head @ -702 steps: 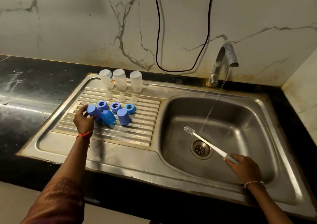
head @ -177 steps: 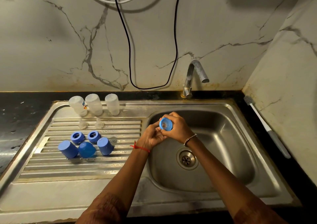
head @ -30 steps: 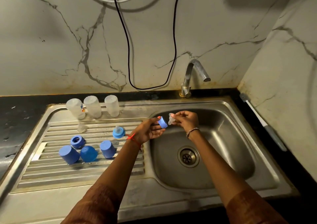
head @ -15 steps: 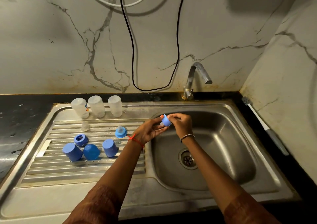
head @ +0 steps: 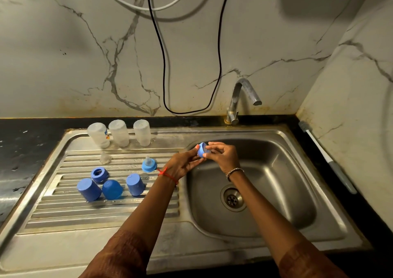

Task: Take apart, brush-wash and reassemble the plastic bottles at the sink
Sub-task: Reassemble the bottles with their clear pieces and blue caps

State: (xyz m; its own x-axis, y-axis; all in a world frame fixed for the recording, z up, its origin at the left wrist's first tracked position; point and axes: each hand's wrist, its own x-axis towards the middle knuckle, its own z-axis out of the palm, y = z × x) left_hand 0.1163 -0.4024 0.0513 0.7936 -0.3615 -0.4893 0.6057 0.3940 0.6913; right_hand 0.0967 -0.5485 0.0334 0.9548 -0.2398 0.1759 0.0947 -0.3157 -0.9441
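Blue collar [head: 201, 150] | pinched between left hand [head: 182, 163] and right hand [head: 224, 157] | hands above sink [head: 282, 192]

Three bottles [head: 118, 133]; three blue caps [head: 112, 189]; three rings [head: 100, 179]; one brush [head: 325, 156].

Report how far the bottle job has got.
Washing looks done: long-handled brush lies aside, one blue plastic ring carries its teat. In hand: left hand holds a second blue ring, right hand its clear teat. Left: third ring, loose teat, three blue caps, three translucent bottles.
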